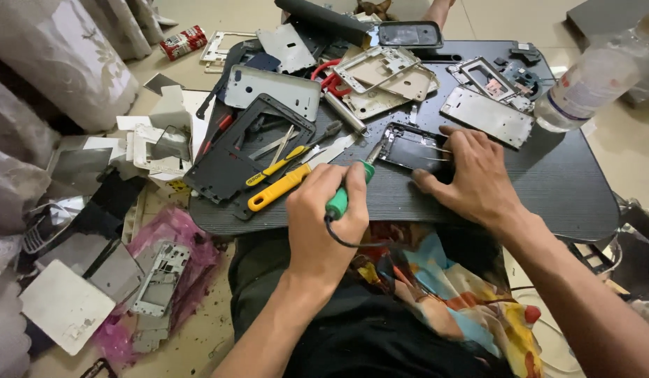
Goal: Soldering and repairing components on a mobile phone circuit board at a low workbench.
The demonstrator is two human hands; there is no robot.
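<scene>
The left hand (324, 217) grips a green-handled soldering iron (345, 192) with its tip at the edge of the opened phone frame (412, 148) on the dark table (548, 189), while the right hand (471, 175) presses flat, fingers spread, on the frame (it should, I think, hold firm so the tip touches only one small spot).

Bright, even daylight, soft shadows; edges bend like a wide lens, and the far corners look slightly blurred.
</scene>
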